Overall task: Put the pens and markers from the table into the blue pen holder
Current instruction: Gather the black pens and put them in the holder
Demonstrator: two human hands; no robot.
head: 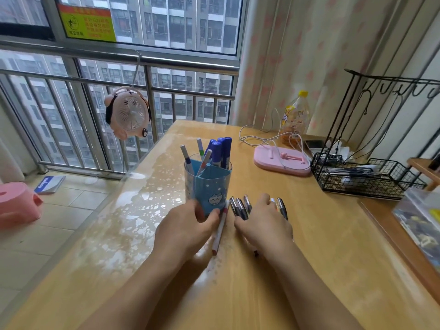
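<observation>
The right hand [263, 225] hides the pens' [239, 208] lower barrels.

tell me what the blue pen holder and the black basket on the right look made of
Blue pen holder: looks like thin translucent plastic, glossy, since the pens show through its rim and light glints on it. Black basket: seemingly metal wire with a dark matte coating, judging by its thin open grid.

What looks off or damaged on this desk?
The clear cover on the table is blotchy with whitish patches along its left half, like trapped air or moisture. Nothing is spilled. The blue pen holder stands upright, and the loose pens lie beside it.
</observation>
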